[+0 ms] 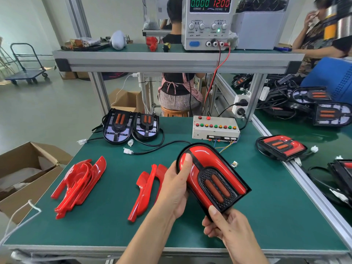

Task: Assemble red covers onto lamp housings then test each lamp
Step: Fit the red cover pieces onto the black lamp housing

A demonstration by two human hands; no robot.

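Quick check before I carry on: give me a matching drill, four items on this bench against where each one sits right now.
Items:
1. lamp with red cover
2. two bare housings
3. loose red covers
4. button test box

Places:
A. far left of the green mat
B. gripped in both hands, left hand and right hand
C. far side of mat, under the power supply
D. near left of mat, in piles

Pairs: 1-B, 2-A, 3-D, 4-C

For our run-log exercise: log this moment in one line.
step: cover on housing | left hand: holds lamp | right hand: pinches near end | bare housings: two | loose red covers: left | supply: no current
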